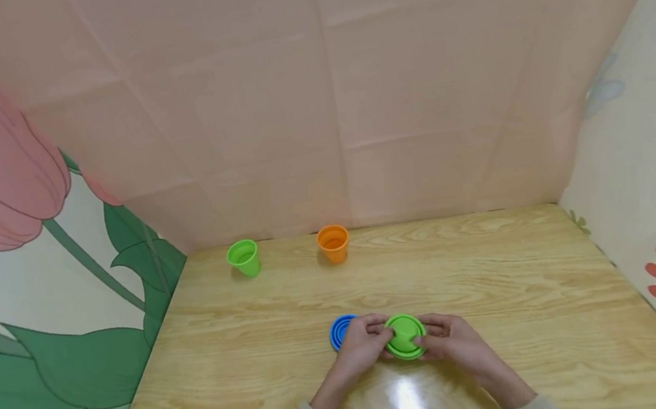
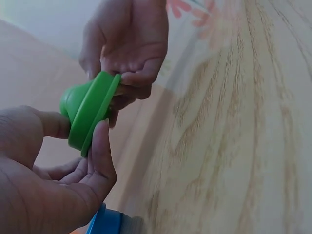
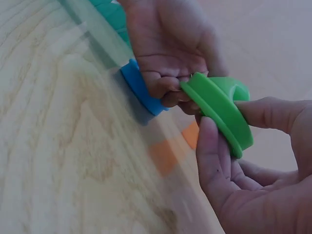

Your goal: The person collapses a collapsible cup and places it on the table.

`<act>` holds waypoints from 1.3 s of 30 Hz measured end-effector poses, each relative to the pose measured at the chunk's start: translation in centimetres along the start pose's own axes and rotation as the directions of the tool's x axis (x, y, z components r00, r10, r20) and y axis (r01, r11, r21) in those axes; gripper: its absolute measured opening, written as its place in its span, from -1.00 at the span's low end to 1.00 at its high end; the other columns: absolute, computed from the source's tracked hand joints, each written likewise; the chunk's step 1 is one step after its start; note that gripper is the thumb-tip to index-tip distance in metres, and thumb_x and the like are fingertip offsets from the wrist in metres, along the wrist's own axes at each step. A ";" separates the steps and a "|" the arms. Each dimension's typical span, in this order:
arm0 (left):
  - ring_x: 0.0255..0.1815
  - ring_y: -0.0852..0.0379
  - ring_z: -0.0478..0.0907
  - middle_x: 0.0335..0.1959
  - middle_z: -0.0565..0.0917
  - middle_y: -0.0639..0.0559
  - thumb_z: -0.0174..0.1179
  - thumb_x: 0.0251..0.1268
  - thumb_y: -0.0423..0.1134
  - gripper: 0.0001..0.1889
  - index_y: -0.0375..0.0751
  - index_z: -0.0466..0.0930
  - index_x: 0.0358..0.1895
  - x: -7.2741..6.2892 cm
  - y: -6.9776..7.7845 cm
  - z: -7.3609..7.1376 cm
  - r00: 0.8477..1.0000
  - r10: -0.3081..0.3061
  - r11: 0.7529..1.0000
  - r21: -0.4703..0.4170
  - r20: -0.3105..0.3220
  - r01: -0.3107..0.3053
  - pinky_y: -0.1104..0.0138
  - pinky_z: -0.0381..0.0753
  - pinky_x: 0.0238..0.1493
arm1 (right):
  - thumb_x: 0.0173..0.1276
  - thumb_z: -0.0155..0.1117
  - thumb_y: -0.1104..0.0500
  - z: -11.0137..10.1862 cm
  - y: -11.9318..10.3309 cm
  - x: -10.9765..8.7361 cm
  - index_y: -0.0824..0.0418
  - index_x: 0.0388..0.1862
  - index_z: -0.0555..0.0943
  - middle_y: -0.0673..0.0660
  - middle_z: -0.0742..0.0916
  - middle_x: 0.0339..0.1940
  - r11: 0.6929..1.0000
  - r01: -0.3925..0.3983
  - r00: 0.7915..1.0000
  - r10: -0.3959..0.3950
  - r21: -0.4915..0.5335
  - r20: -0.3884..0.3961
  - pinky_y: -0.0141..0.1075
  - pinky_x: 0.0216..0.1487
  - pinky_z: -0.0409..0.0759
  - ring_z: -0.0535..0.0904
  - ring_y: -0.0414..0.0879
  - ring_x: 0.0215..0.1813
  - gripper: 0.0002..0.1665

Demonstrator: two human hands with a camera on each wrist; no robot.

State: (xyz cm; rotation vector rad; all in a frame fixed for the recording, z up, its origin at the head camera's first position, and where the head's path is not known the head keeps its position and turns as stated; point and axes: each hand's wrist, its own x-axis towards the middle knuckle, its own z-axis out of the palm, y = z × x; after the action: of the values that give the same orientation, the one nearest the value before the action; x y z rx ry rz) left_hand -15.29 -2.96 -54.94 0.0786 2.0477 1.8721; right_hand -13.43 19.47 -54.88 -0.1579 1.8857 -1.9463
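Both hands hold a green collapsible cup (image 1: pixel 405 337) just above the table, its base side facing up toward the head camera. My left hand (image 1: pixel 362 347) pinches its left edge, thumb on the base and fingers at the rim. On the opposite edge, my right hand (image 1: pixel 454 344) grips it the same way. In the wrist views the green cup is mostly flattened, with its base bulging unevenly past the rim. A blue collapsible cup (image 1: pixel 340 331), folded flat, lies on the table just behind my left hand, which partly covers it.
Toward the back of the wooden table (image 1: pixel 493 266) stand two extended cups, a light green cup (image 1: pixel 244 259) at left and an orange cup (image 1: pixel 334 244) nearer the middle. A pinkish backdrop (image 1: pixel 328 96) rises behind the table, with flower-patterned panels at either side.
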 end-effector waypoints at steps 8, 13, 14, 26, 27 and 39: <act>-0.15 0.03 0.80 0.06 0.78 -0.27 0.19 0.51 -0.34 -0.58 -0.45 0.54 0.34 -0.4 0.4 -0.2 0.995 -0.029 0.988 -0.148 0.096 0.043 0.21 0.89 -0.12 | 0.30 0.42 0.33 0.6 -0.6 0.0 0.56 0.39 0.45 0.22 0.74 0.03 0.999 -0.006 0.986 -0.002 -0.044 -0.165 -0.23 -0.10 0.86 0.77 -0.13 -0.10 -0.29; -0.06 0.02 0.80 0.19 0.73 -0.31 0.21 0.49 -0.34 -0.52 -0.46 0.48 0.40 -0.5 0.7 -0.7 0.983 -0.006 0.976 -0.213 0.186 0.047 0.14 0.87 0.03 | 0.30 0.41 0.32 0.5 -0.8 -0.1 0.55 0.39 0.46 0.25 0.72 0.05 0.999 -0.012 0.982 0.002 -0.053 -0.187 -0.21 -0.07 0.86 0.77 -0.11 -0.10 -0.29; -0.06 0.03 0.80 0.19 0.73 -0.31 0.22 0.48 -0.35 -0.50 -0.46 0.48 0.40 -0.5 0.7 -0.8 0.981 -0.005 0.974 -0.221 0.196 0.049 0.15 0.86 0.03 | 0.30 0.41 0.32 0.5 -0.8 0.0 0.55 0.39 0.45 0.26 0.72 0.06 0.999 -0.013 0.982 0.003 -0.051 -0.187 -0.21 -0.07 0.86 0.77 -0.10 -0.10 -0.29; -0.14 0.12 0.78 0.07 0.78 -0.23 0.31 0.38 -0.41 -0.50 -0.42 0.54 0.36 -0.2 0.2 -0.6 0.983 0.002 0.980 -0.197 0.181 0.034 0.35 0.85 -0.14 | 0.34 0.39 0.31 0.5 -0.6 0.0 0.58 0.41 0.40 0.32 0.71 0.10 0.999 -0.012 0.988 0.005 -0.047 -0.154 -0.22 -0.10 0.86 0.76 -0.13 -0.13 -0.27; -0.15 0.14 0.77 0.04 0.79 -0.21 0.33 0.37 -0.42 -0.51 -0.41 0.55 0.35 -0.2 0.2 -0.5 0.986 -0.003 0.983 -0.181 0.167 0.034 0.37 0.85 -0.17 | 0.34 0.40 0.31 0.5 -0.5 0.0 0.57 0.42 0.39 0.32 0.71 0.10 0.999 -0.016 0.989 0.010 -0.045 -0.148 -0.22 -0.09 0.86 0.76 -0.12 -0.13 -0.27; -0.19 0.18 0.73 -0.04 0.80 -0.11 0.34 0.33 -0.41 -0.49 -0.37 0.57 0.35 0.0 0.4 -0.2 0.998 -0.017 0.997 -0.077 0.063 0.022 0.41 0.80 -0.26 | 0.33 0.52 0.19 0.6 0.1 0.3 0.49 0.49 0.35 0.42 0.65 0.24 0.998 -0.008 0.996 0.003 -0.058 -0.089 -0.23 0.03 0.83 0.77 -0.05 0.02 -0.13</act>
State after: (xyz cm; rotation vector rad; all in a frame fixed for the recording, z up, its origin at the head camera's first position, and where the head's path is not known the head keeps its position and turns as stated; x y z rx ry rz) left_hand -15.39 -3.08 -54.56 0.0948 1.9265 1.9103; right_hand -13.45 18.86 -54.98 -0.0844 1.9986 -1.9244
